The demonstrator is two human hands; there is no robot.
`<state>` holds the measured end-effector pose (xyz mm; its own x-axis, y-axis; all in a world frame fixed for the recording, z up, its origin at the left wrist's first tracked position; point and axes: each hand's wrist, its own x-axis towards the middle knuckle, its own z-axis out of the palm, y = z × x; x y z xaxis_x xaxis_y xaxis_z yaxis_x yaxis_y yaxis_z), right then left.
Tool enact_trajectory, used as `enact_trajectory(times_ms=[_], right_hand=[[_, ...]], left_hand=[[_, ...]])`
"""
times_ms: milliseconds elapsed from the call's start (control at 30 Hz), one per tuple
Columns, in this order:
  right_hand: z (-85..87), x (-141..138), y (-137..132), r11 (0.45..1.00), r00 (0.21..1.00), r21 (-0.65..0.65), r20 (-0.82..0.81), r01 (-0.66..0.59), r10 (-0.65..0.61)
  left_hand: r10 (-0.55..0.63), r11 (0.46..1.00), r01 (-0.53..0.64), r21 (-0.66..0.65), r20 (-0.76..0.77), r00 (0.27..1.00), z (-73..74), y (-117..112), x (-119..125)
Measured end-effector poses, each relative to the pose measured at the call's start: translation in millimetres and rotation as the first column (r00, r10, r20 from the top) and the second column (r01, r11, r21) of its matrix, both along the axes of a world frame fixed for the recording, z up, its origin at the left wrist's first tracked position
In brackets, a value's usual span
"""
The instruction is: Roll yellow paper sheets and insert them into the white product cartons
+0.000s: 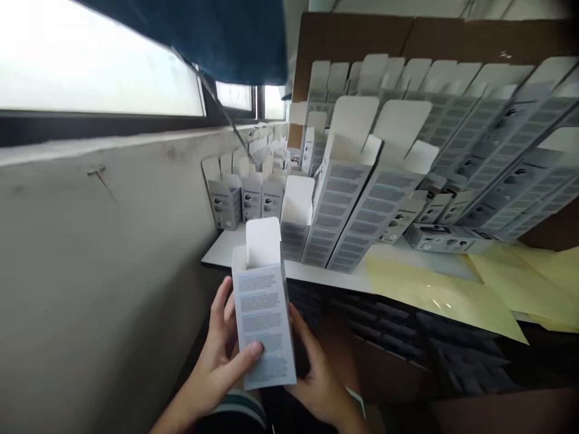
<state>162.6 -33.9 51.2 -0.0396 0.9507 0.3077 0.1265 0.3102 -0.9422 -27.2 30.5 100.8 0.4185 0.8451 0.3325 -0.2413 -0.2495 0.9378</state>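
A tall printed carton [263,322] with its top flaps standing up is held upright in front of me, off the table. My left hand [226,352] grips its left side, with the thumb pressed on the text panel. Against the carton's right side lies my right hand [312,367], fingers curled around behind it, partly hidden. Beyond the carton, a short open box [296,232] stands at the table edge, next to two tall stacks of open cartons [337,199]. The inside of the held carton cannot be seen.
Rows of open cartons [221,202] line the wall on a white table [226,248]. More stacked boxes [493,132] fill the right side before brown cardboard [353,36]. One box [447,239] lies on its side near yellow sheets [425,289] overhanging the edge. A wall [90,271] borders the left.
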Motion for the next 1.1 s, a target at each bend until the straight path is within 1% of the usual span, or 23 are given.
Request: enact_trajectory(times_ms=[67, 133, 233, 300, 333, 400, 433, 500, 533, 600, 733, 833, 900, 1000, 1100], right_hand=[[-13.7, -3, 4, 0.998, 0.993, 0.0, -0.104, 0.065, -0.064], [-36.6, -7, 7, 0.991, 0.962, -0.014, -0.238, 0.134, -0.134], [-82.4, -12, 10, 0.975, 0.906, -0.106, -0.362, 0.196, -0.221], [-110.9, -13, 9, 0.949, 0.864, -0.203, -0.399, 0.241, -0.306], [-122.4, -12, 8, 0.932, 0.841, -0.249, -0.414, 0.263, -0.348], [-139.5, -10, 4, 0.903, 0.796, -0.314, -0.442, 0.294, -0.413], [-145.6, -8, 1, 0.893, 0.78, -0.336, -0.453, 0.299, -0.431], [-155.2, -3, -5, 0.877, 0.76, -0.375, -0.462, 0.3, -0.457], [-159.6, 1, -9, 0.87, 0.752, -0.39, -0.464, 0.302, -0.469], [-168.1, 9, -16, 0.86, 0.733, -0.406, -0.475, 0.309, -0.487], [-180.8, 24, -28, 0.845, 0.705, -0.438, -0.492, 0.307, -0.511], [-181.4, 30, -32, 0.819, 0.66, -0.452, -0.499, 0.354, -0.561], [-178.7, 31, -33, 0.814, 0.646, -0.444, -0.505, 0.374, -0.573], [-173.9, 31, -33, 0.826, 0.678, -0.434, -0.486, 0.361, -0.551], [-163.9, 29, -30, 0.859, 0.766, -0.407, -0.428, 0.311, -0.48]], left_hand=[[-0.019, 0.997, 0.025, -0.077, 0.074, 0.997, 10.1, 11, 6], [-0.037, 0.994, 0.047, -0.096, 0.101, 0.994, 28.0, 27, 9], [-0.053, 0.997, 0.059, -0.059, 0.091, 0.994, 65.9, 63, 14], [-0.09, 0.996, 0.091, -0.014, 0.088, 0.992, 95.3, 89, 20], [-0.111, 0.994, 0.11, 0.017, 0.092, 0.99, 109.9, 102, 25], [-0.15, 0.986, 0.142, 0.086, 0.103, 0.983, 136.6, 126, 37], [-0.175, 0.98, 0.164, 0.116, 0.098, 0.98, 147.5, 136, 43], [-0.223, 0.964, 0.209, 0.165, 0.074, 0.972, 163.3, 153, 55], [-0.244, 0.956, 0.23, 0.183, 0.058, 0.968, 168.2, 160, 60], [-0.271, 0.944, 0.259, 0.205, 0.032, 0.962, 173.2, 170, 67], [-0.299, 0.933, 0.294, 0.206, -0.008, 0.954, 174.2, 180, 75], [-0.301, 0.932, 0.297, 0.207, -0.015, 0.954, 173.5, 184, 80], [-0.309, 0.93, 0.306, 0.201, -0.015, 0.951, 172.6, 187, 82], [-0.319, 0.929, 0.311, 0.201, 0.006, 0.948, 171.3, 192, 81], [-0.33, 0.924, 0.322, 0.206, 0.001, 0.944, 170.9, 196, 79]])
